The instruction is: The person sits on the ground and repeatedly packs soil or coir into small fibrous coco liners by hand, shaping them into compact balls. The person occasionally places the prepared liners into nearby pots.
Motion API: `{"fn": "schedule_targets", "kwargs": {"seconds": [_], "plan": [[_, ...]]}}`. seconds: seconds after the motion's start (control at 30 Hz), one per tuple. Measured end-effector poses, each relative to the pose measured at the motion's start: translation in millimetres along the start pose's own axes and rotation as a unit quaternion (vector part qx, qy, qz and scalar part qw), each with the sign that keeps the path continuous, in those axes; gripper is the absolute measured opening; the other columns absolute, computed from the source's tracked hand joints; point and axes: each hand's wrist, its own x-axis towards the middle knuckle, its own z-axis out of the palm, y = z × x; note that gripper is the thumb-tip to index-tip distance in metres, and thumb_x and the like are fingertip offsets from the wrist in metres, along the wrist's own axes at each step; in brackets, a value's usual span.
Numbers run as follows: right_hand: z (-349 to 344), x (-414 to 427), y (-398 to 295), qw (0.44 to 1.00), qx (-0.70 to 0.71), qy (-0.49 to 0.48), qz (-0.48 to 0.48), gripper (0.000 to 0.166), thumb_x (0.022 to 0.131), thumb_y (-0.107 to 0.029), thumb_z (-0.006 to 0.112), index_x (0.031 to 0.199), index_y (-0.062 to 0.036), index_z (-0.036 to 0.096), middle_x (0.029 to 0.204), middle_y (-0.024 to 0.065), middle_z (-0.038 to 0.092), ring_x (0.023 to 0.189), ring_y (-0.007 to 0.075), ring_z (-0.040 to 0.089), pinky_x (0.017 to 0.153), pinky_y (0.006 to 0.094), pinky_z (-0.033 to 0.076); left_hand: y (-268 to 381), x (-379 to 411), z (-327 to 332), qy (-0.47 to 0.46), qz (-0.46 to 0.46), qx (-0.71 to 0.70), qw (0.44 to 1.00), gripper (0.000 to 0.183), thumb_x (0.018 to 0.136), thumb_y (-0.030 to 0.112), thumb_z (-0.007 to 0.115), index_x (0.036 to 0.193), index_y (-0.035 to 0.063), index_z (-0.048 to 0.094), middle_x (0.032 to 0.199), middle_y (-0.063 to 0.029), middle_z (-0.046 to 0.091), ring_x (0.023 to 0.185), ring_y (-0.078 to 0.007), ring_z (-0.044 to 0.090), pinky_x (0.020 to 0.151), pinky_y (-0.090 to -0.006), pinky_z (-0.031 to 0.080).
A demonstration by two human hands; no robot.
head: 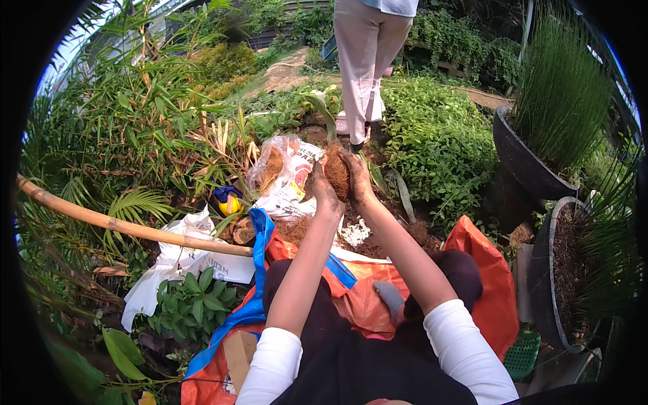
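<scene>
Both my soil-stained hands are pressed around a ball of brown coconut fibre in front of me. My left hand cups its left side, and my right hand covers the right. A thick green leaf rises just above the ball; whether it grows from it I cannot tell. Left of the ball lies a printed white plastic sack, with brown fibre in clear plastic beside it. Below my hands, white granules lie on loose brown fibre.
An orange tarpaulin with blue edging spreads under me. A bamboo pole juts in from the left. Large black planters stand at right. Ahead, a person stands facing away. A yellow-and-blue object sits left of the sack.
</scene>
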Motion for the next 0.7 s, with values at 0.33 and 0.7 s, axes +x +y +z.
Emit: {"fn": "schedule_targets", "kwargs": {"seconds": [0.33,0.7], "plan": [[-80,-2,6,0.995,0.036,0.077,-0.049,0.033,0.078,-0.018,0.066,0.103,0.0009,0.056,0.093,0.0089,0.061,0.081,0.0176,0.059,0.073,0.0295,0.049,-70,-13,4,0.000,-0.071,0.078,0.994,0.049,0.091,0.043,0.031,0.119,0.0067,0.048,0.115,-0.0095,0.055,0.104,-0.0259,0.054,0.091,-0.0396,0.041],[-132,7,28,0.988,0.055,0.141,0.011,0.032,0.083,-0.020,0.056,0.105,0.0025,0.053,0.095,0.0134,0.060,0.080,0.0248,0.062,0.068,0.0367,0.053,-72,11,-57,0.021,-0.138,0.288,0.947,0.066,0.086,0.062,0.025,0.131,0.0168,0.038,0.131,-0.0098,0.040,0.123,-0.0263,0.036,0.099,-0.0462,0.025]]}}
